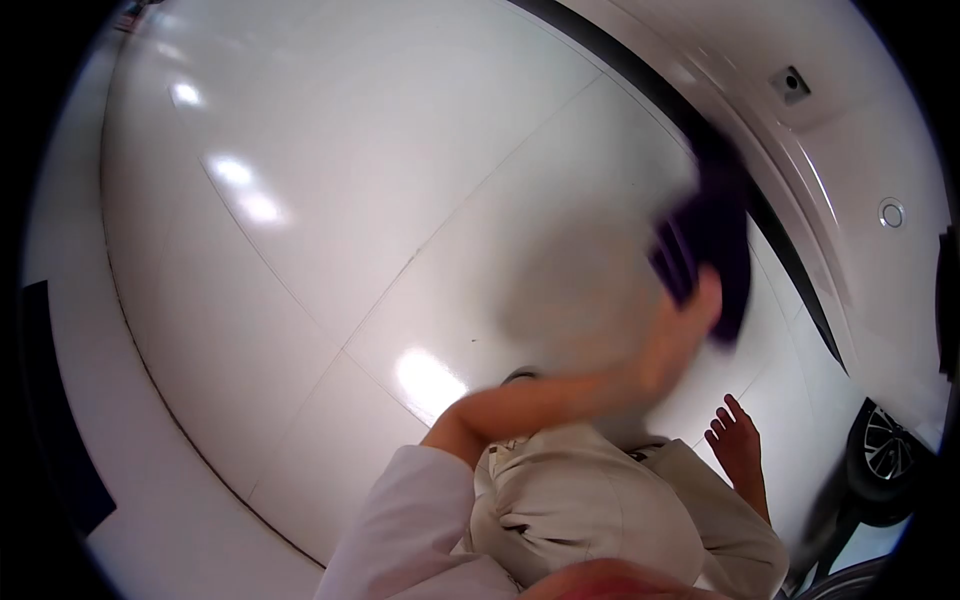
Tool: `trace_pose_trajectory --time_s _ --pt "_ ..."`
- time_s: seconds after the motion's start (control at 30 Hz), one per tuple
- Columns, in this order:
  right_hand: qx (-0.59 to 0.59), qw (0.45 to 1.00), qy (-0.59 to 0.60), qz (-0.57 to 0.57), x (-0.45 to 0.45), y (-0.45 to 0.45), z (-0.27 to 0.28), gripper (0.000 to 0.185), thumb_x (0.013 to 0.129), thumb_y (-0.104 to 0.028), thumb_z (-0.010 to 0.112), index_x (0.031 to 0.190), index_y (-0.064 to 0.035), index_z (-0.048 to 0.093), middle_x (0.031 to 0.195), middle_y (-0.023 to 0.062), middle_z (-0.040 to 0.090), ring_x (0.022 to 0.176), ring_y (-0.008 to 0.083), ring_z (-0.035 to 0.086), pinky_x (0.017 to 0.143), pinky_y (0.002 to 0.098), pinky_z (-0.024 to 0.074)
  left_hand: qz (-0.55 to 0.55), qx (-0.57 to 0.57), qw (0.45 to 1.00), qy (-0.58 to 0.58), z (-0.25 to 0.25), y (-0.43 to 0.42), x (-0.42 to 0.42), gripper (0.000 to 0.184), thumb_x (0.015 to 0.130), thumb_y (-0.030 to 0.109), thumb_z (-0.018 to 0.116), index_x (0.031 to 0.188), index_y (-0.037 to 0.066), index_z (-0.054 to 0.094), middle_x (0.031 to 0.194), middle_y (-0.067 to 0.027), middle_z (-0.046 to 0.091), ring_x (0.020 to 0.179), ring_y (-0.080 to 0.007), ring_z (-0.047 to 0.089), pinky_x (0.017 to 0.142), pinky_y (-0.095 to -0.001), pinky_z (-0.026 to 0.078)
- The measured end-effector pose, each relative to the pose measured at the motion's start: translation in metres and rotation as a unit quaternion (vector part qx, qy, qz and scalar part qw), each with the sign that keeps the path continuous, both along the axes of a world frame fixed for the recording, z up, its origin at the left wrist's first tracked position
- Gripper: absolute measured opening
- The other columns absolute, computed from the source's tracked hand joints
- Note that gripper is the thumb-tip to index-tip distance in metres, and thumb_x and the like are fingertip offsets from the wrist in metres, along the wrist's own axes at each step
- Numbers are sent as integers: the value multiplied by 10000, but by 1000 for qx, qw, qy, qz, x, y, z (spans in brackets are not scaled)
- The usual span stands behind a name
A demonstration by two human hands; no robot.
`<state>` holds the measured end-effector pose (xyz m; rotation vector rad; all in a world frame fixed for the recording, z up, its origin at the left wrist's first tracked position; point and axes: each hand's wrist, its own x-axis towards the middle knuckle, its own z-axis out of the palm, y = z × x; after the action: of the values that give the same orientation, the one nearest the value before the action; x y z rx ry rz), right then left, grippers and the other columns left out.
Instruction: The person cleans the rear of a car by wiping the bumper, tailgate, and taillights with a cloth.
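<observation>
A dark purple cloth (pixel 708 240), smeared by motion, hangs from my left hand (pixel 690 310) beside the lower edge of a white car (pixel 850 160). My left arm reaches across the front of my body to the right, with the fingers closed on the cloth. The cloth's upper end overlaps the car's dark lower trim; whether it touches the car I cannot tell. Lower right, my right hand (pixel 737 440) is held out over the floor, fingers stretched and holding nothing.
The car body runs along the right side, with a small square recess (pixel 790 84) and a round fitting (pixel 891 213). A wheel (pixel 888 450) stands at lower right. Glossy pale floor tiles (pixel 330 240) reflect lights. A dark strip (pixel 65 410) lies at far left.
</observation>
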<state>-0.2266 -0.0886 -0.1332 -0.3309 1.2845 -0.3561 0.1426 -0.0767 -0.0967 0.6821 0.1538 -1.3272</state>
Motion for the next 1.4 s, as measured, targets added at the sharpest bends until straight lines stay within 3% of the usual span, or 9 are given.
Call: trace_pose_trajectory --time_s 0.2,0.37,0.5,0.67,0.87,0.97,1.1,1.2,1.4 --pt "-9 999 18 -37 -6 10 -4 441 1013 -292 552 1414 -109 537 1063 18 630 885 161 570 829 352 481 -159 -30 894 418 -30 93 0 658 1030 434 548 1547 64 382 1568 -140 443 1422 -293 459 1214 -490 333" --pt "6 1000 -1 -22 -18 10 -28 392 1016 -274 556 1369 -106 566 1016 19 636 868 162 591 819 356 492 91 -55 993 -44 -95 133 165 599 1048 425 501 1544 104 406 1537 -85 492 1403 -294 478 1187 -517 363" --pt "26 999 13 14 10 7 -9 391 1025 -260 545 1380 -96 562 1012 10 643 883 159 602 815 351 501 463 2 787 -409 -43 88 287 537 1056 466 510 1422 73 534 1373 -48 602 1207 -218 574 1058 -375 445" --pt "-7 999 19 26 22 12 -2 384 1034 -251 529 1367 -62 556 1021 32 640 890 170 592 822 346 494 527 -120 733 -413 4 3 263 559 1064 502 466 1352 35 574 1310 -62 634 1148 -209 590 1034 -354 455" --pt "-49 998 0 29 -1 15 -11 432 1035 -265 508 1420 -71 519 1046 32 635 924 175 604 869 364 508 69 -170 983 -30 -49 15 19 613 1059 372 523 1546 40 355 1561 -96 431 1419 -240 425 1207 -411 314" --pt "-58 998 4 39 -22 20 -29 434 1039 -284 528 1416 -69 525 1140 41 665 987 189 622 919 385 510 -203 -95 934 278 -79 75 -23 721 993 417 633 1552 50 363 1552 -109 468 1409 -237 476 1197 -429 373" --pt "-37 997 -11 62 -15 16 -19 446 1031 -285 543 1412 -56 501 1116 63 645 992 197 608 935 381 492 -129 -72 923 355 -118 132 5 682 1004 335 578 1571 47 330 1548 -168 459 1391 -338 492 1202 -492 366" --pt "-86 990 -45 99 -12 18 -13 472 1031 -308 544 1437 -79 470 1139 75 630 1014 218 600 942 386 477 40 55 997 -22 -193 170 116 614 1077 374 477 1505 -59 400 1551 -184 445 1433 -258 438 1222 -407 325" --pt "-100 985 -63 123 -20 17 -17 451 1020 -306 547 1420 -108 479 1101 87 598 1005 243 584 928 389 469 352 11 873 -336 -71 40 299 539 1088 343 455 1488 -17 465 1520 -126 513 1407 -255 478 1219 -383 301"
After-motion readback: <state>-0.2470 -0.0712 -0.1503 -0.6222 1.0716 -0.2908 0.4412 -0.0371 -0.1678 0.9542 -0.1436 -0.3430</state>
